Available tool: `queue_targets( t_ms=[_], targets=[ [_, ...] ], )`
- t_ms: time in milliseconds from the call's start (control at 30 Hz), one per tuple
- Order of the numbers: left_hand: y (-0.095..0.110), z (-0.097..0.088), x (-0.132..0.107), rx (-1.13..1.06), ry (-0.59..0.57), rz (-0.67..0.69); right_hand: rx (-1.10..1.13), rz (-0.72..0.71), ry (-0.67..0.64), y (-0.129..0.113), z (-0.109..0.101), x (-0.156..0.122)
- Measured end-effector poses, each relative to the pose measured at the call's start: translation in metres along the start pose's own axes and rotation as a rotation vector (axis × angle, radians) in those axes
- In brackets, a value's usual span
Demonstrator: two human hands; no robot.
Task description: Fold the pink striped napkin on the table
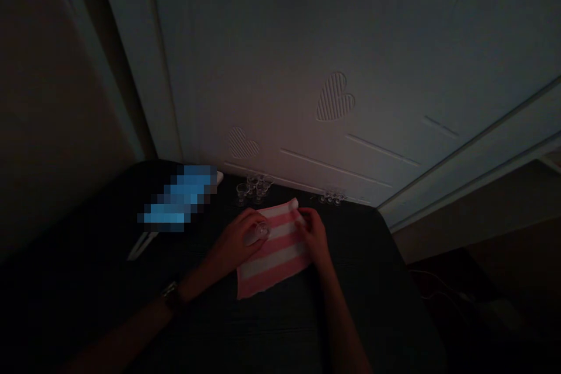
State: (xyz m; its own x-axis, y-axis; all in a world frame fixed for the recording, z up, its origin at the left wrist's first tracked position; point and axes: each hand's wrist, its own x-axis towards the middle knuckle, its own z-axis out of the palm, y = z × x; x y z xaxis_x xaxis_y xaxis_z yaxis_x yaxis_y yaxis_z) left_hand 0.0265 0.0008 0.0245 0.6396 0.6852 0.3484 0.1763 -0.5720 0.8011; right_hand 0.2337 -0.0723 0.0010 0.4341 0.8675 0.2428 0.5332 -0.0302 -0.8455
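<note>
A small clear glass sits in my left hand, fingers curled round it above the cloth. The pink-and-white striped cloth hangs spread out in front of me, its upper right corner pinched in my right hand. Behind the cloth, to the left, stands a cluster of small stemmed glasses. Another group of small glasses is at the back right, beyond my right hand. The light is dim, so fine details of the fingers are hard to see.
A device with a blurred bright screen and a white cable-like strip lies on the dark table at left. A pale panel with embossed hearts rises behind the table. The table's right edge drops off near a thin white cable.
</note>
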Motion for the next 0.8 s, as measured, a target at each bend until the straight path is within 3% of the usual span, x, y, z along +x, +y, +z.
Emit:
queue_targets(
  t_ms=[167, 333, 533, 800],
  targets=[
    [-0.004, 0.007, -0.002, -0.148, -0.044, -0.104, 0.003, 0.193, 0.118, 0.013, -0.020, 0.006],
    [-0.008, 0.011, -0.004, -0.164, -0.050, -0.122, 0.001, 0.216, 0.021, 0.012, -0.025, 0.007],
    [-0.014, 0.006, -0.002, -0.095, -0.069, -0.137, 0.223, 0.157, -0.081, 0.007, -0.010, 0.003],
    [-0.017, 0.009, 0.002, -0.051, -0.078, -0.159, 0.607, 0.263, -0.085, -0.005, -0.012, 0.004]
  ],
)
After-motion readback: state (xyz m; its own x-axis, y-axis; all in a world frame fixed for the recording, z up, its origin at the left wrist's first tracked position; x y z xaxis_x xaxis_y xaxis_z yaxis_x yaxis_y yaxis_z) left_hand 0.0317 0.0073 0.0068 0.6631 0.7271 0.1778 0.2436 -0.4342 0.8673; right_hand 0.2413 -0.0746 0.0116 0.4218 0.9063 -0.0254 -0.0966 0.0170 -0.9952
